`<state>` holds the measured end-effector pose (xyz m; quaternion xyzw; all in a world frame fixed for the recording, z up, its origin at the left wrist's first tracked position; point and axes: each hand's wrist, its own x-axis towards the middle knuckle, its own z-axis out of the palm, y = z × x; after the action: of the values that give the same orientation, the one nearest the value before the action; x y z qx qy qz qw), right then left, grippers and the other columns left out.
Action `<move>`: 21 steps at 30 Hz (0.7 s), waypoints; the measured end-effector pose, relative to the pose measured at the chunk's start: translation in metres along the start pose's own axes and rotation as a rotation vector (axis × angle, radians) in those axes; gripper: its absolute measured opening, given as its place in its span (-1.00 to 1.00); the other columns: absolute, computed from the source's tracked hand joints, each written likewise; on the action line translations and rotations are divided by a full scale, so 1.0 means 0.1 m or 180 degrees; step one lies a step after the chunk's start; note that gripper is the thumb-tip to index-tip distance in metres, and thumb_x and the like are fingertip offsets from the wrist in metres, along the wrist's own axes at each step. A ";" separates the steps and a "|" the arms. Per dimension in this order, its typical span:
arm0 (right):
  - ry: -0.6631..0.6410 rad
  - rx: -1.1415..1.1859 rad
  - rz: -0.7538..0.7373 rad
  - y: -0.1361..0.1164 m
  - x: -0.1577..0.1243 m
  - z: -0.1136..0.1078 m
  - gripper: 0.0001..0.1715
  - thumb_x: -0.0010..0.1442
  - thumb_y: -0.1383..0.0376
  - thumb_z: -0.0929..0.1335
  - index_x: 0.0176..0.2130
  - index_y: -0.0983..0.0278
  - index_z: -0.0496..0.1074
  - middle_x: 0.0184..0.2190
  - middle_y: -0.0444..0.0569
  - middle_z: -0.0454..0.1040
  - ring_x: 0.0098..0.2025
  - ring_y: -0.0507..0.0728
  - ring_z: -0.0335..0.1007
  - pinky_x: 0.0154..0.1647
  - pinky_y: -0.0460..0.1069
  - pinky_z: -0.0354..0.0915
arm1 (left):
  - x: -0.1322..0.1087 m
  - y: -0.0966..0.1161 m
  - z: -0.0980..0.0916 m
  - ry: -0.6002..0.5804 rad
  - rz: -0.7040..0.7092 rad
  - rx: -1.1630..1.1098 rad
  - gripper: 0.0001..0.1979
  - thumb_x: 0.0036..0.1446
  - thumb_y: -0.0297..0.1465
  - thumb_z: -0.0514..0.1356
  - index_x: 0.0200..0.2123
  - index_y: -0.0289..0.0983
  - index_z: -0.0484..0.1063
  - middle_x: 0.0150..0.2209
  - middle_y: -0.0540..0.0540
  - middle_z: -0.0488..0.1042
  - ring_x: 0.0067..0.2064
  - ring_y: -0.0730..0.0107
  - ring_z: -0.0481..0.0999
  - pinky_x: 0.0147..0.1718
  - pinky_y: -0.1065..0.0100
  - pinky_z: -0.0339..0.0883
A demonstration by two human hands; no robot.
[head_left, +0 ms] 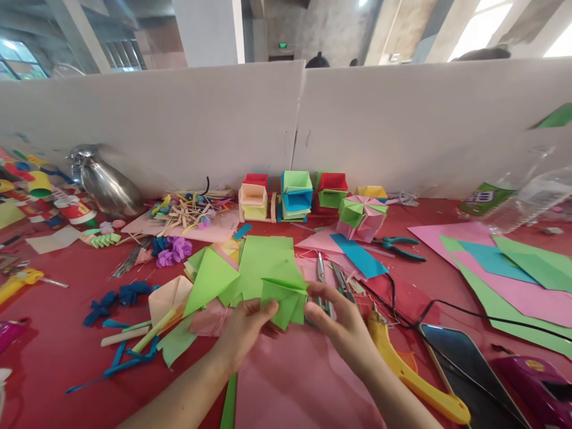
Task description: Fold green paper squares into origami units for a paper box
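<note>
A folded green paper piece (282,298) was held up just above the table's (53,333) near edge, over a pink sheet (295,381). The left hand (243,333) pinched its left side, thumb on top, and the right hand (342,325) gripped its right side with closed fingers. Scissors (322,277) lay just behind the right hand, a yellow glue gun (411,375) to its right, and paper boxes (295,193) stood along the far edge.

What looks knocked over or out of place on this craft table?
A clear plastic bottle lies on its side at the right of the red table, beside loose paper sheets. The silver jug at the left leans steeply rather than standing upright. The left hand and right hand simply pinch the folded green paper.
</note>
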<state>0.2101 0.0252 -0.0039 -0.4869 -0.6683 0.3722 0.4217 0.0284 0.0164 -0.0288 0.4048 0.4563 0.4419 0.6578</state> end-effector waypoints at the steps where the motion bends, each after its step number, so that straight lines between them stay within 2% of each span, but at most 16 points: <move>1: -0.0191 0.0274 0.0239 0.01 0.00 0.02 -0.66 0.11 0.07 0.33 -0.23 0.27 0.42 -0.32 -0.02 0.48 -0.24 0.14 0.38 -0.22 0.02 0.31 | -0.01 -0.01 0.01 -0.0095 -0.0029 0.0103 -0.63 0.01 -0.12 0.22 -0.40 -0.37 0.53 -0.53 -0.10 0.54 -0.47 0.36 0.51 -0.46 0.40 0.36; 4: -0.0329 0.1137 0.0850 0.05 0.01 0.07 -0.67 0.04 0.06 0.38 -0.41 0.29 0.41 -0.50 -0.10 0.44 -0.44 0.07 0.36 -0.38 -0.03 0.30 | -0.01 -0.03 0.00 -0.0364 -0.0164 0.0180 -0.55 0.05 -0.06 0.15 -0.43 -0.38 0.52 -0.58 -0.11 0.52 -0.53 0.35 0.50 -0.49 0.38 0.36; 6: -0.0315 0.1622 0.1129 0.07 0.01 0.07 -0.67 -0.01 0.07 0.42 -0.42 0.29 0.42 -0.52 -0.11 0.44 -0.48 0.06 0.35 -0.40 -0.03 0.30 | 0.00 -0.04 -0.02 -0.0400 -0.0223 0.0119 -0.51 0.08 -0.03 0.09 -0.46 -0.38 0.50 -0.60 -0.11 0.51 -0.54 0.36 0.50 -0.51 0.39 0.36; 8: -0.0285 0.1868 0.1217 0.08 0.02 0.05 -0.67 -0.05 0.09 0.45 -0.37 0.29 0.46 -0.50 -0.10 0.47 -0.46 0.06 0.37 -0.37 -0.03 0.30 | 0.01 -0.02 -0.04 -0.0353 -0.0183 0.0134 -0.53 0.09 -0.05 0.10 -0.50 -0.37 0.47 -0.61 -0.10 0.51 -0.55 0.38 0.50 -0.53 0.43 0.34; 11: -0.0237 0.1911 0.1274 0.07 0.04 0.02 -0.60 -0.10 0.09 0.48 -0.30 0.28 0.50 -0.44 -0.07 0.51 -0.42 0.08 0.40 -0.39 -0.05 0.30 | 0.03 0.01 -0.05 -0.0325 -0.0064 0.0263 -0.63 0.06 -0.13 0.17 -0.53 -0.35 0.43 -0.60 -0.08 0.52 -0.56 0.44 0.48 -0.54 0.47 0.33; 15: -0.0387 0.1988 0.1273 0.04 0.06 0.01 -0.54 -0.09 0.04 0.46 -0.25 0.28 0.51 -0.37 -0.02 0.53 -0.35 0.12 0.43 -0.33 -0.03 0.33 | 0.04 0.02 -0.05 -0.0288 -0.0064 0.0354 -0.67 0.06 -0.19 0.19 -0.52 -0.36 0.44 -0.59 -0.09 0.53 -0.57 0.47 0.47 -0.54 0.49 0.32; 21: -0.0285 0.1861 0.1414 0.07 0.06 -0.01 -0.65 -0.14 0.09 0.49 -0.40 0.29 0.54 -0.59 -0.13 0.47 -0.54 0.04 0.36 -0.45 -0.07 0.30 | 0.03 0.02 -0.07 -0.0266 -0.0160 0.0210 -0.62 0.06 -0.14 0.14 -0.57 -0.35 0.40 -0.59 -0.12 0.52 -0.59 0.43 0.47 -0.59 0.46 0.30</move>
<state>0.2122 0.0325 -0.0088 -0.4623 -0.4295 0.6508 0.4222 0.0214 0.0209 -0.0293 0.4327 0.4527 0.3927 0.6735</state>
